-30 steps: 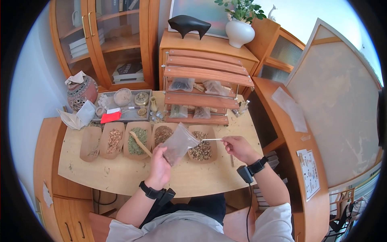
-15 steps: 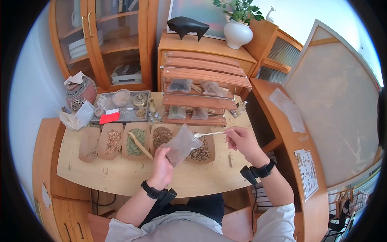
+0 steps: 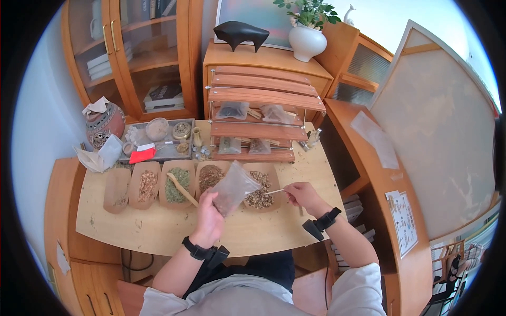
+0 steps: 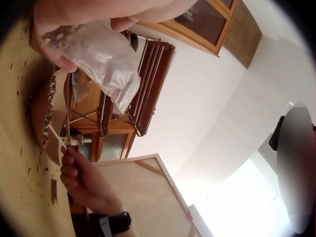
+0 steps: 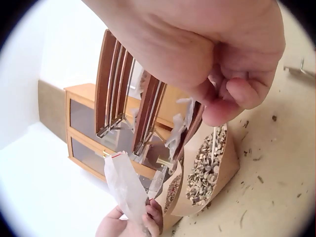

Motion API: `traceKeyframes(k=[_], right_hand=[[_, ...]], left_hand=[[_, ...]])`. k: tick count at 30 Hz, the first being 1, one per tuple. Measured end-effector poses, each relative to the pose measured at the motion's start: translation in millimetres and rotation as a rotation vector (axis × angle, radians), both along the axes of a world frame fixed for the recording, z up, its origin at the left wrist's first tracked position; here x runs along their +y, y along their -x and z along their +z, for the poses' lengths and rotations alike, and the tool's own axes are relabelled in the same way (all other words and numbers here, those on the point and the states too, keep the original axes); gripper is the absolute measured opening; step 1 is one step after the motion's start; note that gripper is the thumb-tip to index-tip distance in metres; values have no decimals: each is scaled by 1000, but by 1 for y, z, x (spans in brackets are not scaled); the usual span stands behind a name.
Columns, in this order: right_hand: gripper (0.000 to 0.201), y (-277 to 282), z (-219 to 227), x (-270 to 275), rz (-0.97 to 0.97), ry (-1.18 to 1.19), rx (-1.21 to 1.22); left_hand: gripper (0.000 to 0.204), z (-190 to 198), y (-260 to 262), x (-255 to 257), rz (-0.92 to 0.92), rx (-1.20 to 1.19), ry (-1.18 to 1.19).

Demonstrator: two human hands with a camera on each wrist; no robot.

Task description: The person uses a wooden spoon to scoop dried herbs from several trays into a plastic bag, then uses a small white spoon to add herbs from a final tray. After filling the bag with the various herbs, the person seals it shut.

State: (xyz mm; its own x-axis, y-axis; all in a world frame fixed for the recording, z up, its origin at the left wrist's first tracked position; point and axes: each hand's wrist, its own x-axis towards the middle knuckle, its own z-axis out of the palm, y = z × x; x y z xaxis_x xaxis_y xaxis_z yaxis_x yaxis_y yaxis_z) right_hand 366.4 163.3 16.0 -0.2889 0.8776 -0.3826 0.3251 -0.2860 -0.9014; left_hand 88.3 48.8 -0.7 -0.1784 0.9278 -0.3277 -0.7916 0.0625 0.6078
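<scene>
My left hand (image 3: pixel 209 220) grips a translucent zip bag (image 3: pixel 236 185) by its lower part, tilted with the top edge to the upper right. Some brownish bits show at the bottom of the bag. Between thumb and fingers, my right hand (image 3: pixel 307 197) pinches the handle of a thin white spoon (image 3: pixel 275 191). Its tip is down in the chopped brown-and-pale dried herbs (image 5: pixel 202 173) in the rightmost paper tray (image 3: pixel 278 202). The spoon's bowl is hidden among the herbs. The bag overlaps the tray's left edge in the head view.
More paper trays stand leftward, one with green herbs (image 3: pixel 184 175) and a wooden scoop (image 3: pixel 182 187) across it. Behind is a slatted wooden rack (image 3: pixel 258 129) with small bags. A grey tray (image 3: pixel 167 154) of small vessels sits back left. A clothespin (image 4: pixel 54 191) lies near the right hand.
The spoon first moved back from the bag's mouth with its white bowl showing, then went down into the rightmost tray. The left hand and bag have stayed nearly still.
</scene>
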Motion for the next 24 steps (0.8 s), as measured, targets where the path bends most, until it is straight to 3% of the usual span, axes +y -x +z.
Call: traceKeyframes(k=[14,24], right_hand=[[17,4,-1,1,-33,207,217],[18,4,80,7,-47,84,273]], left_hand=[[29,5,6,-5,16,8,11],[30,-6,3,-1,-11,28,-2]])
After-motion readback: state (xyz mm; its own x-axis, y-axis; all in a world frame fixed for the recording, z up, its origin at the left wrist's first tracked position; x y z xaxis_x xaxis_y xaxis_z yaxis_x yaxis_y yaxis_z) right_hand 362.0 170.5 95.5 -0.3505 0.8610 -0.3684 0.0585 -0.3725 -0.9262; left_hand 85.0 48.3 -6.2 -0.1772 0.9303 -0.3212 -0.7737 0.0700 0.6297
